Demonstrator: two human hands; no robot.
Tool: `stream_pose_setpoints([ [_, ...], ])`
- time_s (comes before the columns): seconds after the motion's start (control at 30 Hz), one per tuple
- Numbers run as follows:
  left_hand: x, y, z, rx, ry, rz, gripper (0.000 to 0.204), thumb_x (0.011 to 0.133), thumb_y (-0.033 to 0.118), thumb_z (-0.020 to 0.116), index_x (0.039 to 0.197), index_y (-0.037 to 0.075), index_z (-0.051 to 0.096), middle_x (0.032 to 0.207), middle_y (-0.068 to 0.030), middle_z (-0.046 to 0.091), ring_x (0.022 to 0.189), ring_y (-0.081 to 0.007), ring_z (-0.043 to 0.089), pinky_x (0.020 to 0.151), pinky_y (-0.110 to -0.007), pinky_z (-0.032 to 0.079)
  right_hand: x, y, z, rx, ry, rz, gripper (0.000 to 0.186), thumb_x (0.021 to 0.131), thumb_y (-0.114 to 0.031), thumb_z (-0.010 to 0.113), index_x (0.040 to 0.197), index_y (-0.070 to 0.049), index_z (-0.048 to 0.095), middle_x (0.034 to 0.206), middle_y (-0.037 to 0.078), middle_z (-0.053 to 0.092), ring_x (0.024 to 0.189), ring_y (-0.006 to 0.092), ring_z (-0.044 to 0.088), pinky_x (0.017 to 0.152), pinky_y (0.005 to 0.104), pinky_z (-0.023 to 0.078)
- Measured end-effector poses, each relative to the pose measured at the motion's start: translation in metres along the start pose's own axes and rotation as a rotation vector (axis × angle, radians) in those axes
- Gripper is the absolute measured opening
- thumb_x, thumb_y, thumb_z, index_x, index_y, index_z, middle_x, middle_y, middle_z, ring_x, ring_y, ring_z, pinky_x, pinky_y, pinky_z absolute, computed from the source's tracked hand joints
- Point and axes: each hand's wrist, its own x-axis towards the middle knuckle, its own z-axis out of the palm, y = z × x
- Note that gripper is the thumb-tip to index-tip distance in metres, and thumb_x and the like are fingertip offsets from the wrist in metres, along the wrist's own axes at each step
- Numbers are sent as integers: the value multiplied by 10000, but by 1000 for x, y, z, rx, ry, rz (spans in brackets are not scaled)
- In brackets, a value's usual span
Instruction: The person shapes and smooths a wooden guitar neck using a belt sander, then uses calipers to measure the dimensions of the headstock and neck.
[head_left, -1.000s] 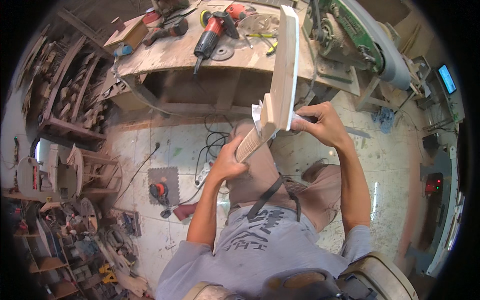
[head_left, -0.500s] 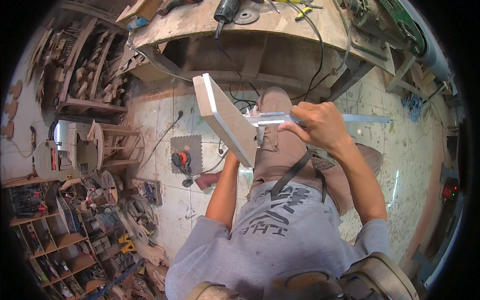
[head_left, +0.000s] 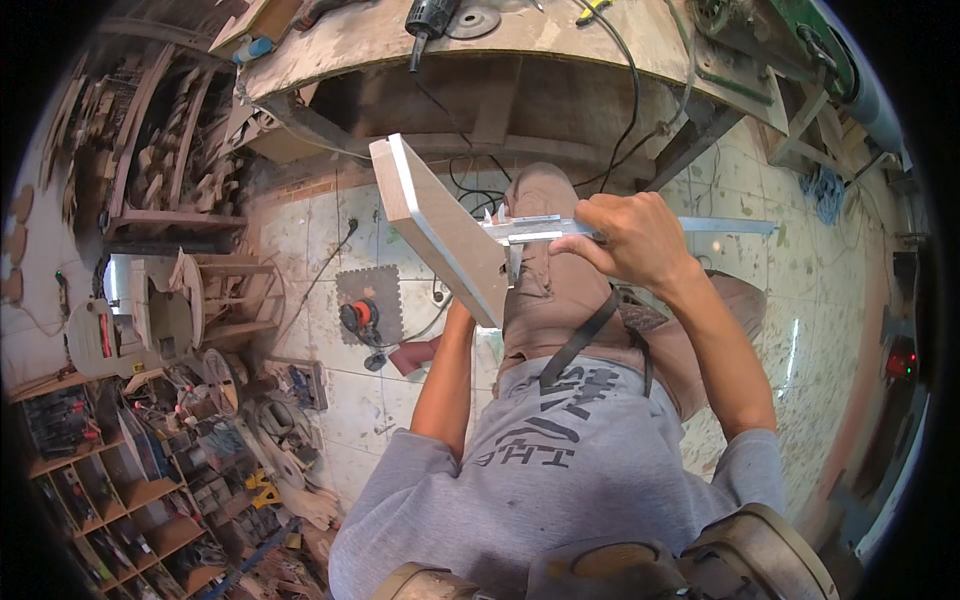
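R hand (head_left: 637, 240) wrapped on metal caliper (head_left: 538, 231), end by tilted wood pc (head_left: 453, 228). L hand (hidden behind pc): can't tell grip.

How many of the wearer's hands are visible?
1: the right hand, gripping the caliper. The left hand is hidden behind the wooden piece.

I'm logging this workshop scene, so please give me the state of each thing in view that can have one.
Caliper: in the right hand; opening unclear
Wooden board: raised, tilted
Left hand: hidden
Grey mat: flat on the floor
Orange-and-black power tool: on the mat; running or not, unclear
Round disc: flat on the bench
Red light: lit
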Motion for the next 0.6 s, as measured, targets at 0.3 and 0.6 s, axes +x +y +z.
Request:
stream_pose_setpoints([
  [0.3,-13,-65,2,-9,-3,81,741,932,246,762,1556,91,396,1579,-127,467,1395,-237,483,1153,-384,370,10,-4,5,31,-33,34,531,881,-551,723,724,-57,611,640,120,603,564,353,613,515,447,463],
  [0.6,-12,-67,-6,84,-65,50,783,953,234,747,1602,82,336,1593,-175,446,1431,-281,465,1191,-445,332,20,-5,10,14,-74,39,538,881,-563,718,723,-57,624,640,136,619,573,365,630,522,452,474],
])
